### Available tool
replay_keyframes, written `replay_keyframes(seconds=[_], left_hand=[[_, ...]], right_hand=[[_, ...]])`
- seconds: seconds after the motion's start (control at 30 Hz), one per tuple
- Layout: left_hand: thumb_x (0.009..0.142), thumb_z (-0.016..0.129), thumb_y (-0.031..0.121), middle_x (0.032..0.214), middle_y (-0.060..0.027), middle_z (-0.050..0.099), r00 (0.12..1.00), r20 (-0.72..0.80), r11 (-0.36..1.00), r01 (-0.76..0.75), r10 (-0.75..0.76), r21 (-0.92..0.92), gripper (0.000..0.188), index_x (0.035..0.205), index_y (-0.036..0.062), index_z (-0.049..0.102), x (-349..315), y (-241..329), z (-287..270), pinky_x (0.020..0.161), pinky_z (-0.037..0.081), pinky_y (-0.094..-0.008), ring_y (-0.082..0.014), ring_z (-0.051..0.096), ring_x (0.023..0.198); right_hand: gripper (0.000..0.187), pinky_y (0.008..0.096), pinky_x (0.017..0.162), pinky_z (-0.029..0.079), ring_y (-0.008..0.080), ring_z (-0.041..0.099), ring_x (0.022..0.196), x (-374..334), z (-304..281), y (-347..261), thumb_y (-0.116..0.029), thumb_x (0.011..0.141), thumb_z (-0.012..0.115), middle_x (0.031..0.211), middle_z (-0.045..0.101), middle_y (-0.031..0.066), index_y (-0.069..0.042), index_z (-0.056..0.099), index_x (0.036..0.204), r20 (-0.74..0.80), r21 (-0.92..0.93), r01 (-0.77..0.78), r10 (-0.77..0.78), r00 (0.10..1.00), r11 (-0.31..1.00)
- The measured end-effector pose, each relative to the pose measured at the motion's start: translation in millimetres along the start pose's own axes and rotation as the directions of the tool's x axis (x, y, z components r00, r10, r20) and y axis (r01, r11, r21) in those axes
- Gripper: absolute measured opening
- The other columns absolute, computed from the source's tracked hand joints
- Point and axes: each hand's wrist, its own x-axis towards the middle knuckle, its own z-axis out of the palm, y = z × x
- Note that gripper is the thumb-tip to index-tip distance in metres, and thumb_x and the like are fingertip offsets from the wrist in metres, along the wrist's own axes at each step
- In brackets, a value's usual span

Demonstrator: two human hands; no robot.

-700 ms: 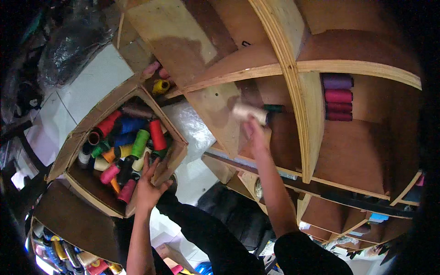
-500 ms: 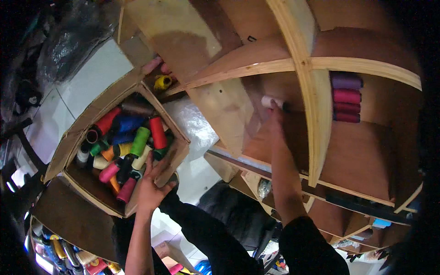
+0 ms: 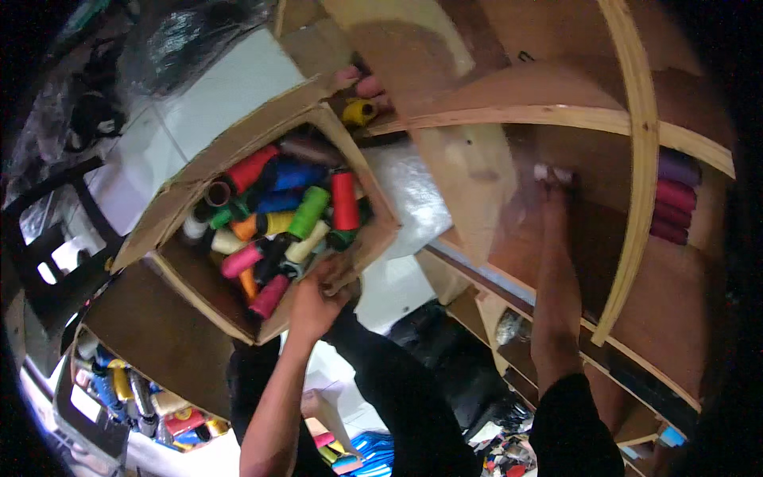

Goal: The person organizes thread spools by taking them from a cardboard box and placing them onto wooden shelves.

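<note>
Right hand (image 3: 555, 191) pinching pale spool (image 3: 544, 172), upper right, inside shelf compartment (image 3: 592, 238) | left hand (image 3: 315, 300) at near rim of cardboard box (image 3: 375, 234), grip unclear | coloured spools (image 3: 308, 213) in box, left of centre

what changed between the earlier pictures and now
The right hand has carried the pale cylindrical thread spool deeper into the brown wooden shelf compartment, with no clear release yet. The left hand stays on the brown cardboard box, whose colourful thread spools look unchanged.
</note>
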Motion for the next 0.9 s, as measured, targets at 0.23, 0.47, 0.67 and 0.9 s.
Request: replay_keyframes(seconds=[0.23, 0.47, 0.67, 0.9], left_hand=[[0.077, 0.056, 0.007, 0.075, -0.0115, 0.063, 0.966, -0.232, 0.994, 0.111, -0.114, -0.023, 0.026, 0.102, 0.0029, 0.060, -1.4, -32.7, -28.1, 0.067, 0.047, -0.0298, -0.0189, 0.061, 0.071], [0.077, 0.054, 0.003, 0.089, -0.0128, 0.063, 0.938, -0.290, 0.971, 0.136, -0.190, -0.198, 0.024, 0.100, 0.0001, 0.059, 9.3, -28.9, -12.3, 0.070, 0.047, -0.0294, -0.0186, 0.060, 0.078], [0.082, 0.063, 0.019, 0.094, -0.0088, 0.061, 0.895, -0.324, 0.861, 0.115, -0.306, -0.496, 0.031, 0.105, -0.0002, 0.056, 8.4, 12.0, -27.4, 0.073, 0.046, -0.0278, -0.0147, 0.057, 0.082], [0.082, 0.065, 0.032, 0.095, -0.0085, 0.060, 0.890, -0.299, 0.840, 0.150, -0.345, -0.522, 0.044, 0.108, -0.0004, 0.052, 4.3, -2.1, -50.5, 0.072, 0.049, -0.0301, -0.0165, 0.060, 0.082]], right_hand=[[0.025, 0.0274, 0.061, 0.047, 0.0124, 0.056, 0.066, -239.4, 135.3, 79.4, -0.026, 0.080, 0.065, 0.082, 0.060, 0.0012, -0.005, 0.060, 0.095, 0.641, -0.449, -0.167, 0.447, 0.624, 0.878], [0.045, 0.0399, 0.069, 0.049, 0.0335, 0.062, 0.079, -240.1, 213.5, 199.9, -0.033, 0.067, 0.074, 0.081, 0.063, 0.0195, 0.000, 0.060, 0.094, 0.484, -0.706, 0.576, -0.313, 0.817, 0.411], [0.046, 0.0377, 0.077, 0.048, 0.0310, 0.063, 0.087, -291.0, 182.3, 137.0, -0.034, 0.069, 0.072, 0.092, 0.065, 0.0156, -0.004, 0.060, 0.102, 0.746, -0.517, 0.518, 0.062, 0.663, 0.681], [0.034, 0.0373, 0.094, 0.040, 0.0285, 0.052, 0.107, -277.1, 200.9, 157.1, -0.008, 0.076, 0.061, 0.112, 0.056, 0.0134, -0.006, 0.057, 0.110, 0.785, -0.469, 0.722, -0.135, 0.605, 0.509]])
